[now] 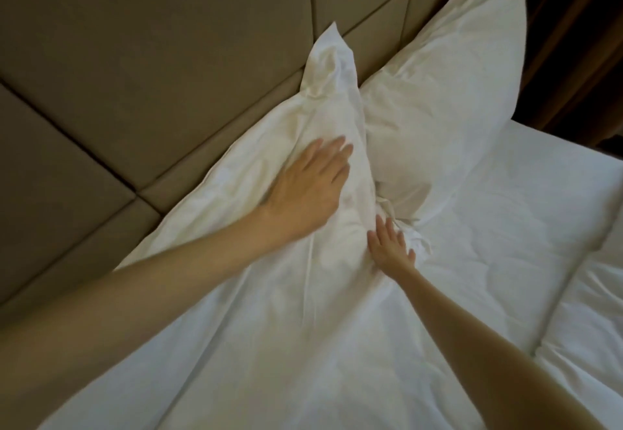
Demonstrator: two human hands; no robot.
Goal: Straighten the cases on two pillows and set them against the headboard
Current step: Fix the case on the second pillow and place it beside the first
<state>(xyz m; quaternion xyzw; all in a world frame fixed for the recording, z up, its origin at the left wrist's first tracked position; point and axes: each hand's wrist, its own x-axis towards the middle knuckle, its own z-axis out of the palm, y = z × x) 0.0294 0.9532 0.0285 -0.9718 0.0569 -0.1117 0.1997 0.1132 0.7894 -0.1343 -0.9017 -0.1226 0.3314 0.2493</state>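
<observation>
Near pillow [263, 294] leaning on the padded headboard [135, 68], its long edge along the panel seam, upper corner [328, 58] crumpled and poking up against the padding. White case creased and slack across the middle, bunched into a small knot of cloth at the lower right corner. Far pillow [448, 92] just beside it — touching along the shared edge, plumper and smoother, likewise propped on the headboard, top corner reaching toward the dark curtain [573, 58]. Left hand [308, 186] laid flat on the near pillow's upper half, fingers spread and extended, palm pressing the fabric; grip fully open, nothing held. Right hand [391, 247] flat too, fingers splayed at the bunched corner, fingertips touching the gathered cloth — no pinch visible, grip open. Both forearms bare, reaching in from the lower edge. Beneath and to the right, white quilted duvet [505, 261] covering the bed, with a stitched seam running diagonally.
</observation>
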